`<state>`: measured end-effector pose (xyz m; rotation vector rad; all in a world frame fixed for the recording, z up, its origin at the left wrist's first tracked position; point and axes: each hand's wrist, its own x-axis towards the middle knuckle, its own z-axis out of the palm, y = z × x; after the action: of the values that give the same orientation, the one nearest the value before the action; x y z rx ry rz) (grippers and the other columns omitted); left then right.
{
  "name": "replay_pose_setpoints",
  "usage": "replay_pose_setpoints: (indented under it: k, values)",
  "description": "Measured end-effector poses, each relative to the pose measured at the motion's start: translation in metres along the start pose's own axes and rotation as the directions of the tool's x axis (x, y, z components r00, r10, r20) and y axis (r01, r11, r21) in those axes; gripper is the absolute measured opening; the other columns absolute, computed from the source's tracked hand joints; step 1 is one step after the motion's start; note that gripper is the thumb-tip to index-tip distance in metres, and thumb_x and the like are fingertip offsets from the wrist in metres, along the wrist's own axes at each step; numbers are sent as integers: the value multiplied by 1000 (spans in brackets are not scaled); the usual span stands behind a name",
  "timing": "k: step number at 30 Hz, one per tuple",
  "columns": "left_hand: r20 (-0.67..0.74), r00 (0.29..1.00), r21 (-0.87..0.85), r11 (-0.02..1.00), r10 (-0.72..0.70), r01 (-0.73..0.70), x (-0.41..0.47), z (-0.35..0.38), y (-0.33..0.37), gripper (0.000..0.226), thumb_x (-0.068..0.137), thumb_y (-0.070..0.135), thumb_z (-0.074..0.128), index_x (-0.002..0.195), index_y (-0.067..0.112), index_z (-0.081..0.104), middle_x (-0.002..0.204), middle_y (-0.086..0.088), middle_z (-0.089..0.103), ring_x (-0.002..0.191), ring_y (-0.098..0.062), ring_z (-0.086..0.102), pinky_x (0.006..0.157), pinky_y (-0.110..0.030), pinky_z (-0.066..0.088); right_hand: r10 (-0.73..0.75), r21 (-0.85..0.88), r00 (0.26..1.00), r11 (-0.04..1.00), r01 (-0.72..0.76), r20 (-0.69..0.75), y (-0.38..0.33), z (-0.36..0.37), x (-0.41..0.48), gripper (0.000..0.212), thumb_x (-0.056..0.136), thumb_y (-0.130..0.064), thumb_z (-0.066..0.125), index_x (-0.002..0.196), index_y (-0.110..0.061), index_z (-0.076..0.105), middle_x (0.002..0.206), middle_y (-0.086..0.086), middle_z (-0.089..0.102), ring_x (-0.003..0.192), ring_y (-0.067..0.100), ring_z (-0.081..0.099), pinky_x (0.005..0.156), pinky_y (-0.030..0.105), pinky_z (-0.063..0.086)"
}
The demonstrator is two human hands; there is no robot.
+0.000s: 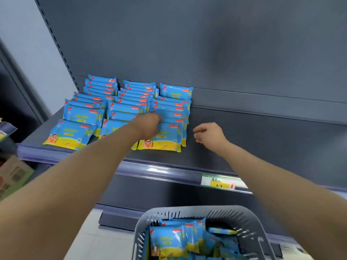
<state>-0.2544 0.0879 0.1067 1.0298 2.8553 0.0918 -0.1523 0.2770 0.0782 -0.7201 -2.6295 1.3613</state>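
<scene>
Blue and yellow wipe packs (82, 115) stand in three rows on the left part of a dark grey shelf (262, 139). My left hand (148, 126) reaches over the right row, its fingers curled round the front pack (169, 139) there. My right hand (208, 135) hovers over bare shelf just right of that row, fingers curled and holding nothing. A grey slatted basket (249, 220) below the shelf holds several more of the same packs (169, 241).
The shelf's front rail carries a green and yellow price tag (221, 182). A slotted upright (56, 44) rises at the left. Other goods (11, 177) sit on a lower level at the far left. The right half of the shelf is bare.
</scene>
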Motion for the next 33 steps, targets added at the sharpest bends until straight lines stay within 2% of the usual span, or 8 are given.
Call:
replay_pose_setpoints:
  k: [3, 7, 13, 17, 23, 30, 33]
  values:
    - [-74, 996, 34, 998, 46, -43, 6, 7, 12, 39, 89, 25, 59, 123, 8, 50, 120, -14, 55, 115, -30, 48, 92, -38, 40, -132, -179, 991, 976, 123, -38, -3, -11, -19, 25, 90, -7, 54, 110, -7, 67, 94, 3, 64, 88, 17, 60, 84, 27, 49]
    - [-184, 981, 73, 996, 54, -41, 6, 12, 12, 45, 88, 24, 61, 126, 5, 48, 124, -14, 48, 116, -30, 43, 97, -40, 37, -237, -274, 971, 935, 223, -18, -11, -18, -36, 27, 93, -9, 50, 116, -10, 65, 116, 4, 66, 107, 18, 60, 90, 26, 46]
    - [-192, 974, 266, 962, 117, -63, -18, 16, 18, 55, 88, 28, 59, 134, 9, 35, 129, -11, 40, 120, -28, 37, 101, -37, 29, -351, -403, 936, 855, 328, 17, -20, -33, -60, 28, 94, -12, 50, 118, -11, 63, 115, 5, 66, 105, 20, 60, 92, 34, 49]
    - [-265, 948, 213, 969, 177, -121, -40, -1, 31, 57, 88, 28, 59, 136, 11, 35, 130, -10, 41, 121, -28, 36, 105, -37, 23, -455, -554, 890, 732, 396, 35, -34, -49, -79, 28, 94, -16, 50, 120, -9, 60, 114, 9, 61, 105, 25, 56, 90, 36, 46]
    - [-505, 841, 136, 980, 195, -145, -79, -60, 65, 46, 83, 19, 65, 124, 4, 49, 121, -15, 50, 113, -35, 44, 100, -39, 27, -600, -668, 799, 603, 435, -21, -75, -81, -107, 34, 94, -23, 50, 125, -11, 54, 123, 8, 55, 116, 27, 48, 96, 39, 39]
    - [-727, 638, 240, 964, 254, -111, -133, -126, 124, 47, 73, 12, 72, 115, 0, 56, 107, -19, 56, 100, -40, 53, 89, -44, 36, -741, -709, 665, 518, 479, -92, -110, -141, -154, 41, 95, -30, 49, 132, -13, 48, 134, 5, 47, 124, 26, 40, 99, 35, 31]
    - [-776, 576, 254, 963, 258, -89, -155, -144, 154, 45, 71, 14, 65, 113, 0, 58, 105, -20, 58, 96, -40, 54, 87, -38, 30, -787, -698, 603, 504, 509, -128, -109, -168, -174, 41, 94, -30, 51, 131, -13, 49, 134, 5, 48, 126, 26, 39, 99, 35, 31]
